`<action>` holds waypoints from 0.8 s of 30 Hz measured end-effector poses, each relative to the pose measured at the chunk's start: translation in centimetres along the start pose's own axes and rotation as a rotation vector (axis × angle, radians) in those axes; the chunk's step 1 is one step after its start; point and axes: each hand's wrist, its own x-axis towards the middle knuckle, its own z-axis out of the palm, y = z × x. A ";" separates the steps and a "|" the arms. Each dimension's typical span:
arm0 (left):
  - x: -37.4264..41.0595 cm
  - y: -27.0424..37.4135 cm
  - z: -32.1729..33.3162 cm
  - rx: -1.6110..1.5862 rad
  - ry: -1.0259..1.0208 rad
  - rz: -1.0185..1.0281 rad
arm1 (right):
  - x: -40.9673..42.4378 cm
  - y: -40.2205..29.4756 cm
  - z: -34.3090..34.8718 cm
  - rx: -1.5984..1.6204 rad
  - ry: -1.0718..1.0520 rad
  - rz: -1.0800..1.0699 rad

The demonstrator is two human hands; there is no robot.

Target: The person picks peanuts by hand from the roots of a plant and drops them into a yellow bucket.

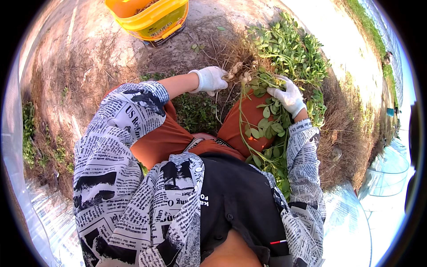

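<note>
My left hand [210, 80], in a white knit glove, reaches the pods at the root end of a peanut plant; its fingertips touch a pod, and whether they grip it is hard to see. My right hand [287, 94], gloved the same way, is closed around the green stems of that plant [267, 125], whose leaves hang over my right thigh. Pale peanut pods [246, 77] cluster on the roots between both hands. Beyond them lies a heap of leafy peanut plants [290, 50] with dry brown roots. The undersides of the fingers are hidden.
A yellow plastic bucket [151, 20] with brown contents stands at the upper left on bare soil. Low green weeds [196, 111] grow between my legs. Dry roots [347, 133] lie at the right, near translucent sheeting [388, 170]. More plants [28, 133] are at the far left.
</note>
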 end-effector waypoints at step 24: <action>-3.9 5.7 -2.2 0.583 0.583 0.359 | 0.0 0.6 0.0 0.061 0.007 -0.003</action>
